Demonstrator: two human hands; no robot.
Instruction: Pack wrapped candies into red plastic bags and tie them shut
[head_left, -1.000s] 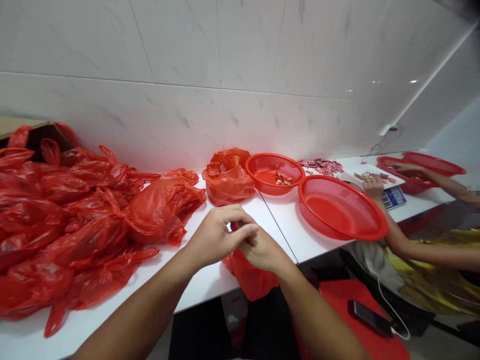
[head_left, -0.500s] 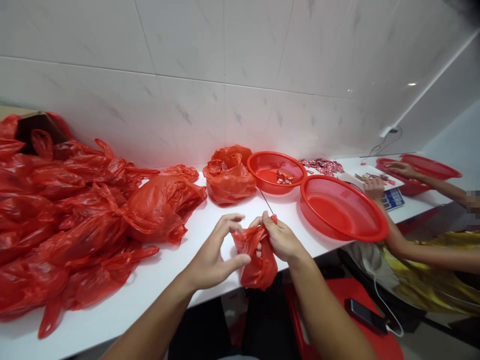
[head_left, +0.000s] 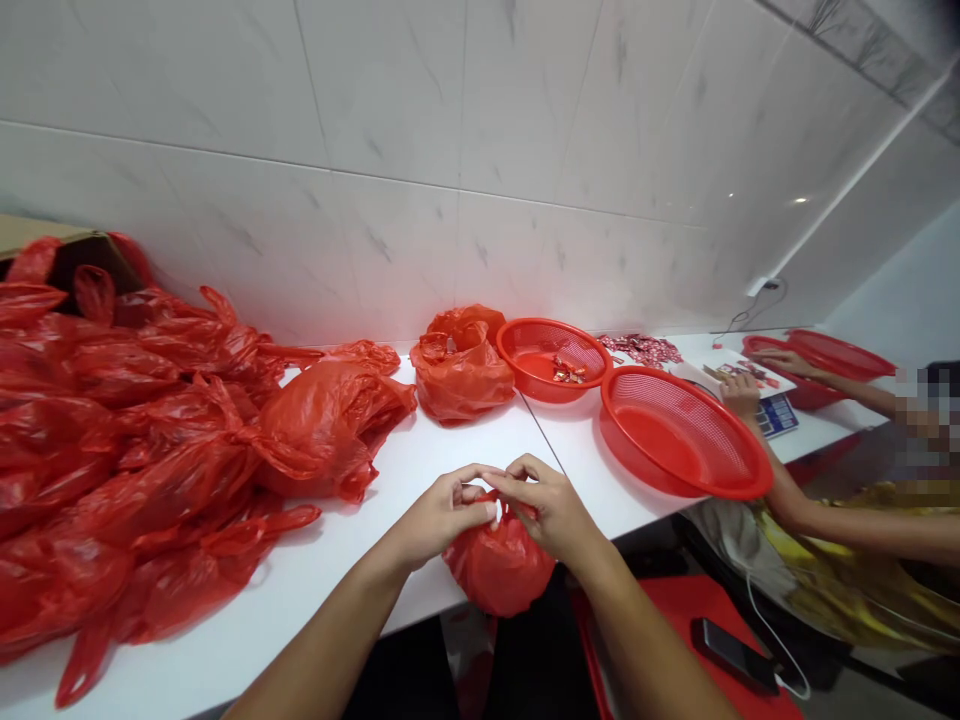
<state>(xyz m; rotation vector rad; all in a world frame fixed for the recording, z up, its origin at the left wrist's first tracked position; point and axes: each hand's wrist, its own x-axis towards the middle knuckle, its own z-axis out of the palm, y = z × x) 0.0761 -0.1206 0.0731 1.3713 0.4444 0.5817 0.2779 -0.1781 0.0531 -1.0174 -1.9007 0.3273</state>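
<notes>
A small, filled red plastic bag (head_left: 501, 572) hangs from both my hands at the table's front edge. My left hand (head_left: 448, 512) pinches one twisted end of its top between thumb and fingers. Close against it, my right hand (head_left: 549, 502) grips the other side of the bag's top, fingers bent inward. The bag's neck is bunched between the two hands, and its contents are hidden. Behind them, a larger open red plastic bag (head_left: 463, 375) stands on the white table (head_left: 375, 560).
Several knotted red bags (head_left: 150, 450) are heaped at the left, before a cardboard box (head_left: 45, 235). One red basket (head_left: 551, 375) contains wrapped sweets; another basket (head_left: 686, 440) stands nearer. A co-worker's hand (head_left: 741, 388) is at the right. A phone (head_left: 735, 655) lies on a red stool (head_left: 675, 600).
My left hand, spread apart before, has closed on the bag's top beside my right hand. The bag's top is gathered tighter, and its body hangs rounder and slightly lower.
</notes>
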